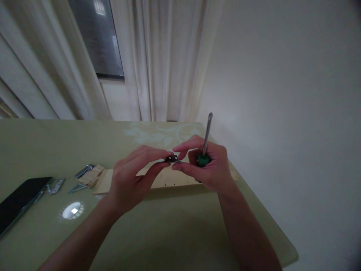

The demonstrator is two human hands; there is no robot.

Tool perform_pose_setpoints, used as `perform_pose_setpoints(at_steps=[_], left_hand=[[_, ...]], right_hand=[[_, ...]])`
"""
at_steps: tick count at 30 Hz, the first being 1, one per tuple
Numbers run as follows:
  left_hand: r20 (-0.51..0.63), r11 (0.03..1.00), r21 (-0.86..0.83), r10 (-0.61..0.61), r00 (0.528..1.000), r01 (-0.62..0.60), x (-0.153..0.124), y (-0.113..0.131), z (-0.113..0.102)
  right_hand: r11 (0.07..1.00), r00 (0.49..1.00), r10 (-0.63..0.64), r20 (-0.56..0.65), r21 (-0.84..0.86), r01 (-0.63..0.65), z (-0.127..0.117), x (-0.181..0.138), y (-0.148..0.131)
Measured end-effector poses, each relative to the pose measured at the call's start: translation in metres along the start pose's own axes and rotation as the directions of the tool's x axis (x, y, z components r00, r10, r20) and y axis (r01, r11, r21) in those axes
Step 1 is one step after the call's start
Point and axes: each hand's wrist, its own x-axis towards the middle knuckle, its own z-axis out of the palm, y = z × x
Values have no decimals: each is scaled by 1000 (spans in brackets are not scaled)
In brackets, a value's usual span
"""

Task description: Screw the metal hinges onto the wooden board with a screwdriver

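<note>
My left hand (135,175) and my right hand (208,165) meet above a pale wooden board (166,180) lying on the table. Together their fingertips pinch a small dark metal hinge (172,159). My right hand also grips a screwdriver (205,141) by its green handle, with the metal shaft pointing up and away from me. Both hands are closed.
The green-topped table (158,233) ends at the right edge near a white wall. Several metal hinges and brackets (79,178) lie left of the board. A black phone (19,201) rests at the far left. Curtains and a window stand behind.
</note>
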Motion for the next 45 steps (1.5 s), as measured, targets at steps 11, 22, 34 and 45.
perform_pose_setpoints(at_steps=[11,22,34,45], left_hand=[[79,992,-130,-1,997,11,1,-3,1],[137,975,-158,-132,982,154,2,-3,-2],[748,847,161,-440,497,507,-17,-48,32],[685,805,245,-538,492,540,-27,-61,42]], right_hand=[[998,998,-50,-41,-26,49,2,1,1],[992,1000,-13,-16,-124,10,0,1,-4],[963,954,267,-138,-2,-270,-8,3,-4],[973,959,230,-165,6,-232,-9,3,-7]])
